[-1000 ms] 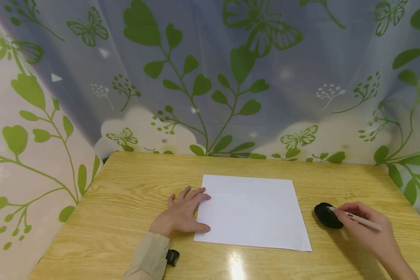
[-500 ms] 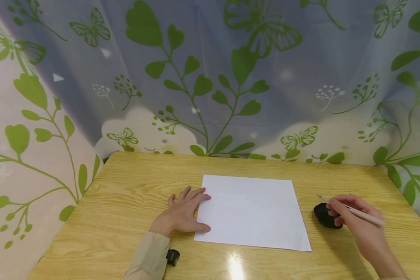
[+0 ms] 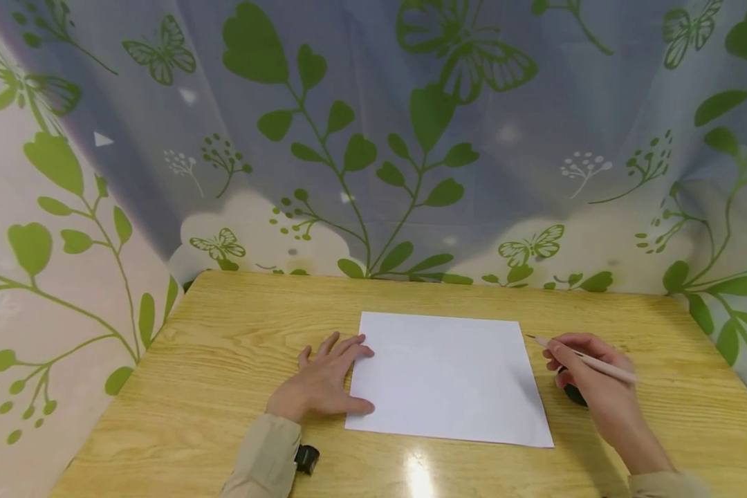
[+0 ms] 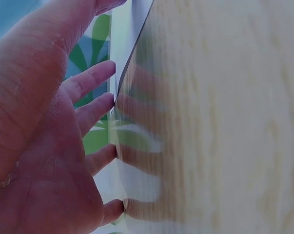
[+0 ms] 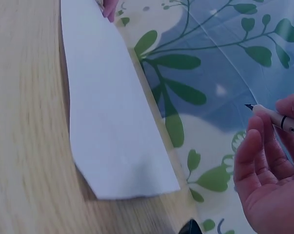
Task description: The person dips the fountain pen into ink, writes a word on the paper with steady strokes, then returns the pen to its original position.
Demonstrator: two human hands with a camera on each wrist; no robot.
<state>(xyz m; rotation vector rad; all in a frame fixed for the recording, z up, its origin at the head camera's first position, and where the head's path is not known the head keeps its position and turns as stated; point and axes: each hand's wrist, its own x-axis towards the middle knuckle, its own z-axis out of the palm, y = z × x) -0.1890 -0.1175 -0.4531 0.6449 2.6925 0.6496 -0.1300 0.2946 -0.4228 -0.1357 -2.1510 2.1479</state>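
My left hand (image 3: 324,380) rests with spread fingers over the left edge of a blank white sheet of paper (image 3: 442,380). In the left wrist view, the fingertips of that hand (image 4: 44,146) touch the tabletop and the sheet's edge. To the right of the sheet, my right hand (image 3: 600,394) holds a slim pale pen (image 3: 606,367) between thumb and fingers. The right wrist view shows the pen's dark pointed nib and the black ring round its barrel (image 5: 291,126). The tip is in the air, near the paper's upper right edge. A rounded black object (image 3: 575,396) is partly hidden behind the right hand.
The sheet lies on a light wood-grain table (image 3: 236,332). Behind and beside the table hangs a curtain (image 3: 373,138) printed with green leaves and butterflies. A small black device (image 3: 307,458) sits by the left wrist, against the beige sleeve (image 3: 264,456).
My right hand has lifted the pen tip off the black object and carried it left toward the paper's right edge. The left hand and the sheet have stayed put.
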